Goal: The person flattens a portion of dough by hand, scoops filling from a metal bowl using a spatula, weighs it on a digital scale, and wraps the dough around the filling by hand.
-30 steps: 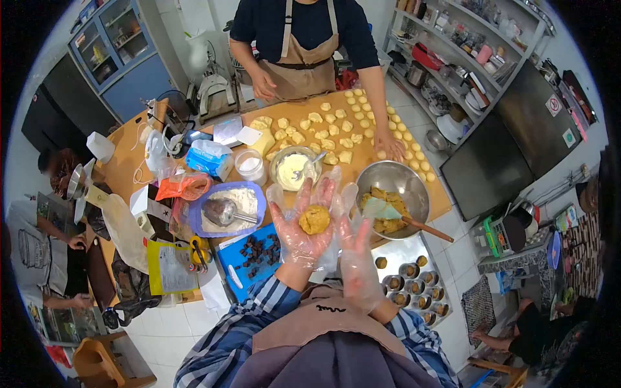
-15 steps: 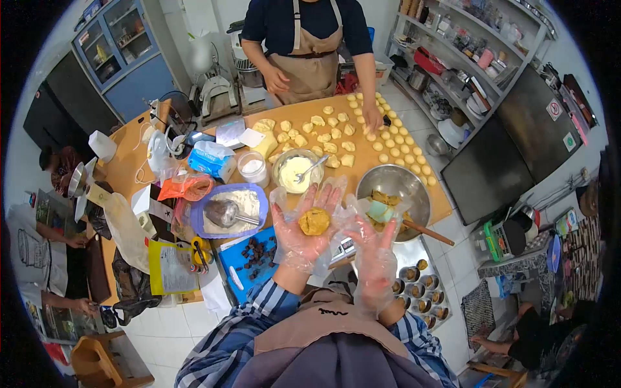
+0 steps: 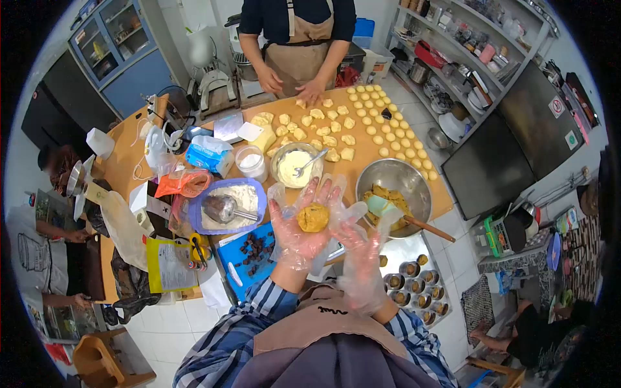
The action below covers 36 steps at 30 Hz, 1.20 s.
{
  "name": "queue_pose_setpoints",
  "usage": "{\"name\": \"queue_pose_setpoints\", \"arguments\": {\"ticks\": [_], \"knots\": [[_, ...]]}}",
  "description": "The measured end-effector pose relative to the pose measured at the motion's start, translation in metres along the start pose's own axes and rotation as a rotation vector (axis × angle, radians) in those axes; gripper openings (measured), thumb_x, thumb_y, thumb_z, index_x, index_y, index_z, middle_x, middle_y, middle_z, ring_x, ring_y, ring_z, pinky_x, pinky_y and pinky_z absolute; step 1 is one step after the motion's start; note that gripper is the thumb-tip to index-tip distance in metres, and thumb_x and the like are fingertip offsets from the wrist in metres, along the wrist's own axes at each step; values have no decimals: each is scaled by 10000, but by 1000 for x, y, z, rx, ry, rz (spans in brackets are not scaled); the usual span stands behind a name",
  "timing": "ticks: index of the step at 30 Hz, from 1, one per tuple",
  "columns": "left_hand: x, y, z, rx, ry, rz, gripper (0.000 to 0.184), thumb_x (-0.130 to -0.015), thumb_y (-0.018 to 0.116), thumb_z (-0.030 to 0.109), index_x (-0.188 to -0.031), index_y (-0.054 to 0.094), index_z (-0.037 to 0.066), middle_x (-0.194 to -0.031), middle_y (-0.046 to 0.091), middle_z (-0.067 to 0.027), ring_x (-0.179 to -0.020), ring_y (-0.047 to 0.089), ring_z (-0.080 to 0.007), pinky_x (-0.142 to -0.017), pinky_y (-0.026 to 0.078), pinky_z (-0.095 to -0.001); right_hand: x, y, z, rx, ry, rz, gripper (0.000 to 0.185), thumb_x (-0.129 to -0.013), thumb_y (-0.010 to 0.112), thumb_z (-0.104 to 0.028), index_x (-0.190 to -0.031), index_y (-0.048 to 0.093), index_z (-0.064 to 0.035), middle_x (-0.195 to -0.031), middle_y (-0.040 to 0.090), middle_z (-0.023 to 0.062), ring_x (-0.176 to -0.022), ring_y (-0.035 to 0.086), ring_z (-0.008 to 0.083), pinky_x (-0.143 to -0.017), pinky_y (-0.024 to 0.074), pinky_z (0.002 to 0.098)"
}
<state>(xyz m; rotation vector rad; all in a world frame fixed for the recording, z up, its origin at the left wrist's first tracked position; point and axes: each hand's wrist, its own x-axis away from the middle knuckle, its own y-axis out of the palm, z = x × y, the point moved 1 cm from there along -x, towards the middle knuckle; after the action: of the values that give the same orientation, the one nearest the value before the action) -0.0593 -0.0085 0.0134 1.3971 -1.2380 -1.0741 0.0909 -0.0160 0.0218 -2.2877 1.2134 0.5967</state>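
Observation:
A ball of yellow-brown dough (image 3: 314,218) rests on the upturned palm of my left hand (image 3: 299,240). The fingers of that hand point away from me, spread apart, inside a clear plastic glove. My right hand (image 3: 362,262), also gloved, is just to the right with its fingers stretched out and nothing held in them. Beyond it stands a steel mixing bowl (image 3: 414,174) with more yellow-brown dough (image 3: 394,197), a pale green scraper (image 3: 380,207) and a wooden-handled tool (image 3: 429,231). A bowl of pale yellow cream (image 3: 294,169) with a spoon sits past my left fingertips.
Rows of round dough balls (image 3: 388,139) and rough dough pieces (image 3: 317,114) lie on the wooden table (image 3: 129,145). A flour tub (image 3: 228,205) and a blue board with dark cubes (image 3: 239,275) are left. Filled metal cups (image 3: 414,284) stand on a tray. A co-worker (image 3: 301,52) stands opposite.
My right hand has shifted left, closer to the dough ball. The ball stays on my left palm. The co-worker's hand has moved from the round balls to the rough dough pieces.

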Motion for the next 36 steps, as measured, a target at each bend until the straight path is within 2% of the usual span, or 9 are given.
{"name": "queue_pose_setpoints", "arguments": {"ticks": [5, 10, 14, 17, 20, 25, 30, 33, 36], "knots": [[1, 6, -3, -34, -17, 48, 968, -770, 382, 766, -1482, 195, 138, -1535, 174, -135, -1412, 153, -356, -979, 70, -789, -6, -4, -1, 191, -92, -71, 1187, -675, 805, -298, -1469, -35, -27, -1298, 482, 185, -1189, 480, 361, -978, 373, 493], [-1, -8, 1, -173, 0, 48, 956, -781, 344, 767, -1477, 214, 124, -1527, 196, -151, -1402, 173, -376, -975, 54, -792, 12, -1, 23, 91, 191, 10, 1235, -698, 602, -743, -1474, -154, -150, -1217, 535, 207, -1120, 533, 332, -1024, 338, 464], [-3, -3, 4, -66, 9, 78, 948, -791, 347, 755, -1480, 206, 120, -1526, 200, -154, -1398, 184, -385, -977, 55, -786, 1, -3, 11, -534, 486, 254, 1130, -748, 527, -756, -1492, -79, -160, -1237, 511, 226, -1016, 602, 319, -987, 384, 465], [-1, 3, 5, -9, 17, 90, 947, -794, 348, 754, -1482, 205, 119, -1527, 197, -156, -1396, 186, -390, -1029, 70, -729, -16, -13, -5, -794, 123, 290, 973, -830, 469, -684, -1493, 14, -136, -1267, 482, 221, -1067, 572, 347, -979, 400, 464], [1, 2, 2, -169, 21, 68, 944, -796, 343, 756, -1474, 231, 109, -1525, 207, -150, -1397, 191, -372, -1082, 102, -654, -32, -12, -16, -740, 94, 366, 1053, -774, 466, -762, -1496, 75, -103, -1280, 485, 226, -1166, 500, 358, -1039, 331, 484], [-3, 3, -7, -123, 11, 107, 946, -786, 352, 765, -1460, 278, 106, -1498, 298, -104, -1399, 228, -296, -1094, 138, -619, -63, -12, -54, 254, 361, -235, 857, -754, 583, -548, -1370, 347, -1, -1319, 476, 202, -1263, 402, 356, -1062, 253, 507], [2, 10, -9, -208, 0, 104, 943, -792, 352, 756, -1448, 298, 81, -1470, 346, -122, -1370, 297, -297, -1128, 176, -517, -37, -6, -9, -212, 188, 153, 725, -689, 694, -476, -1265, 535, -66, -1308, 467, 234, -1259, 393, 389, -1065, 265, 492], [0, 9, -11, -178, -29, 116, 943, -795, 346, 755, -1444, 302, 72, -1469, 345, -128, -1369, 300, -290, -1130, 176, -512, -44, -15, -1, 143, 296, -70, 999, -833, 490, -664, -1491, 44, -59, -1305, 518, 203, -1166, 504, 335, -1032, 339, 448], [-2, 11, -10, -256, -73, 101, 940, -800, 337, 752, -1439, 312, 63, -1468, 346, -129, -1366, 306, -285, -1131, 180, -499, -39, -23, -1, 447, -142, -142, 935, -870, 489, -603, -1492, 54, -58, -1277, 530, 220, -1114, 533, 378, -1033, 329, 465]]}}
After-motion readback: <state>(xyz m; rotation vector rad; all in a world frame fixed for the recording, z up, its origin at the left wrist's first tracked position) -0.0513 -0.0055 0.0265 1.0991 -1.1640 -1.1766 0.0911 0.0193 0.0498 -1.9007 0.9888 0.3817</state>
